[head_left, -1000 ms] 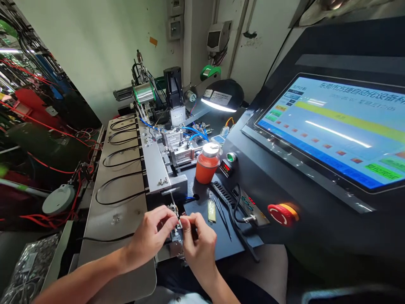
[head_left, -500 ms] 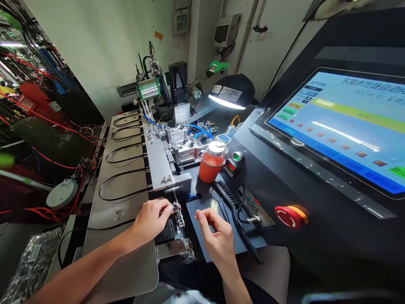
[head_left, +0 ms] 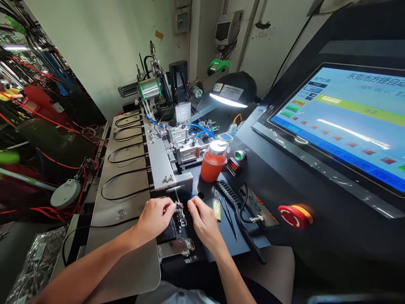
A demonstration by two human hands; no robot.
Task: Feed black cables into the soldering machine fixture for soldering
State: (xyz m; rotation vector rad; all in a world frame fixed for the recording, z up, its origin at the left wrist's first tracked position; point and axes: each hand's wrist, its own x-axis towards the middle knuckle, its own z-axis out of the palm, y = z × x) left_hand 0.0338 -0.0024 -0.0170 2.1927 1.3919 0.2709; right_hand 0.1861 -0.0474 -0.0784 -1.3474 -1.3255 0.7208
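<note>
My left hand (head_left: 156, 217) is closed in a pinch at the left side of a small metal clamp fixture (head_left: 181, 220). A thin black cable (head_left: 104, 226) runs across the plate to this hand, its end hidden by the fingers. Fine reddish wire ends (head_left: 181, 205) show at the top of the fixture. On the fixture's right side, my right hand (head_left: 205, 221) has thumb and forefinger pressed together; whatever they hold, if anything, is too small to make out. Beside that hand, tweezers (head_left: 230, 219) and a small clear bag of yellowish pieces (head_left: 217, 209) lie on a blue-grey mat (head_left: 230, 247).
Looped black cables (head_left: 126, 179) rest along the metal plate (head_left: 126, 257) on the left. Ahead stand a machine with a solder spool (head_left: 149, 88), an orange jar (head_left: 212, 164) and a lit lamp (head_left: 234, 90). A red emergency stop button (head_left: 294, 216) and a touchscreen (head_left: 351, 122) are right.
My right hand has moved left and slightly up, from over the mat to the clamp fixture, uncovering the bag and tweezers. My left hand stays at the fixture.
</note>
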